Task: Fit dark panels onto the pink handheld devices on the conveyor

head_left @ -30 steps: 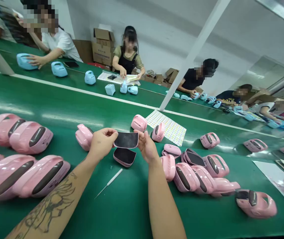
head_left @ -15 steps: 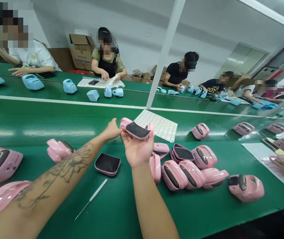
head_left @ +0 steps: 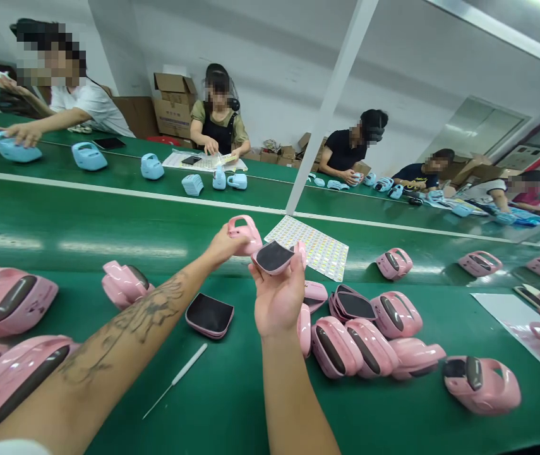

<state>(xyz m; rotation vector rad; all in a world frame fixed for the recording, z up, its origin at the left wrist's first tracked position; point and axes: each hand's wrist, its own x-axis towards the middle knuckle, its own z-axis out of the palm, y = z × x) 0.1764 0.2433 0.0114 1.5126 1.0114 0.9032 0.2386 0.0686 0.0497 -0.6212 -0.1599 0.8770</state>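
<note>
As a worker's left hand (head_left: 225,248) pinches a glossy pink casing (head_left: 246,230) and the curled right hand (head_left: 274,303) cradles a black-faced pink panel (head_left: 272,257) above a green workbench (head_left: 232,392), a loose fingertip hold could let either piece slip among the pink shells (head_left: 336,347).

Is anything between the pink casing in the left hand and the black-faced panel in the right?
Nothing visible; the pink casing in the left hand sits beside the black-faced panel in the right hand.
</note>
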